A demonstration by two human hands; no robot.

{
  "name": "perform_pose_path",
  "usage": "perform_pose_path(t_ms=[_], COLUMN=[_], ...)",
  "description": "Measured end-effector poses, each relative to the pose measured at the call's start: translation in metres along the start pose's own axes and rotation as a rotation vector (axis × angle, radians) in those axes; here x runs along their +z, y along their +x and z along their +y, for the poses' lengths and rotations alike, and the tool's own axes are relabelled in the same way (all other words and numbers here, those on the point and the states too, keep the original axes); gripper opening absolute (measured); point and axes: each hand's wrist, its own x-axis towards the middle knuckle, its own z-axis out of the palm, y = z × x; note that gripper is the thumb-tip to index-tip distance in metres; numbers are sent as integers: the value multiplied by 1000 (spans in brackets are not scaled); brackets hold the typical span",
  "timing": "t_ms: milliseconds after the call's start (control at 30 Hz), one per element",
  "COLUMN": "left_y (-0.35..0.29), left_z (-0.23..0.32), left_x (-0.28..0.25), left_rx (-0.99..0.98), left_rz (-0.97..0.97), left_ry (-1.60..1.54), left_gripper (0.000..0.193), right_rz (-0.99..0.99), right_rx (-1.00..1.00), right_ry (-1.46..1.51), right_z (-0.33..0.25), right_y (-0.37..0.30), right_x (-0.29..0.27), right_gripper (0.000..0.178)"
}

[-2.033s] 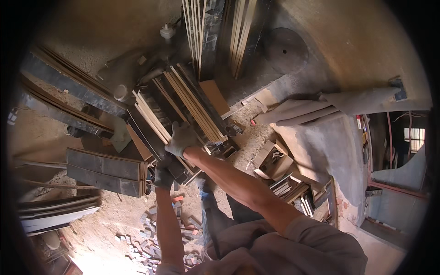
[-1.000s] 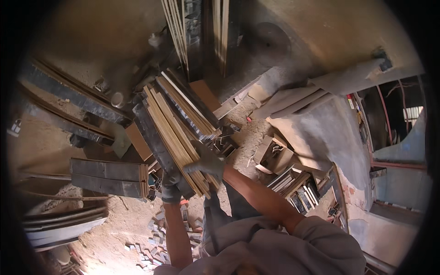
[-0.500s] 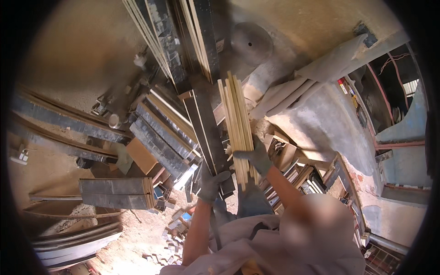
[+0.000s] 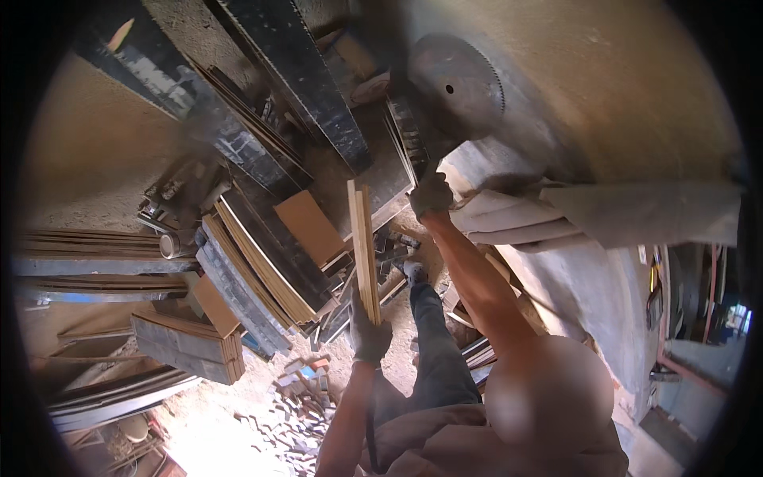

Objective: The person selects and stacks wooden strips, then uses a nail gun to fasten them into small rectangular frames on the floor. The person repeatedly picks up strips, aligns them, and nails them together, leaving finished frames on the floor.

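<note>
In my gloved left hand (image 4: 369, 332) I hold a narrow bundle of pale wooden strips (image 4: 363, 238) by its near end. The strips stand out away from me, their far ends uneven. My gloved right hand (image 4: 431, 195) is stretched far forward, its fingers curled at the near end of some dark-faced boards (image 4: 407, 137). Part of that grip is hidden behind the hand. Left of the strips lies a brown rectangular panel (image 4: 310, 228) on a stack of boards.
A large round saw blade (image 4: 457, 87) leans at the far wall. Long dark boards (image 4: 306, 75) reach toward the far left. Curved board stacks (image 4: 183, 342) fill the left, and small offcuts (image 4: 298, 405) litter the floor. Grey cloth (image 4: 588, 213) drapes at right.
My right hand has left the strip bundle and reached forward to the dark-faced boards. My left hand has gone from a dark board to the strips. The view has turned.
</note>
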Motion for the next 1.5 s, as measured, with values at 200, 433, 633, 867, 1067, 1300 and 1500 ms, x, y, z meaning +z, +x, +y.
perform_pose_path(t_ms=[200, 433, 633, 867, 1067, 1300, 1500], left_y=[21, 29, 35, 43, 90, 90, 107], left_z=[28, 53, 51, 61, 39, -23, 13], left_x=[35, 55, 69, 83, 127, 173, 158], left_rx=[-189, -251, -235, -186, -138, -192, 77], left_rz=[-60, -63, -9, 52, -71, -161, -50], left_ry=[-26, -66, -75, -134, -449, -889, -502], left_gripper=[100, 100, 97, 102, 69, 51, 93], right_rz=[84, -112, -34, -86, -380, -651, -419], right_rx=[-112, -1, -43, -40, -121, -13, -109], right_ry=[32, 100, -23, -48, 832, 1253, 1035], right_z=[-8, 2, -3, 9, 60, 81, 101], right_y=[21, 44, 42, 54, 82, 36, -10], right_x=[12, 6, 18, 19, 15, 21, -17], right_gripper=[77, 66, 64, 68, 75, 63, 78])
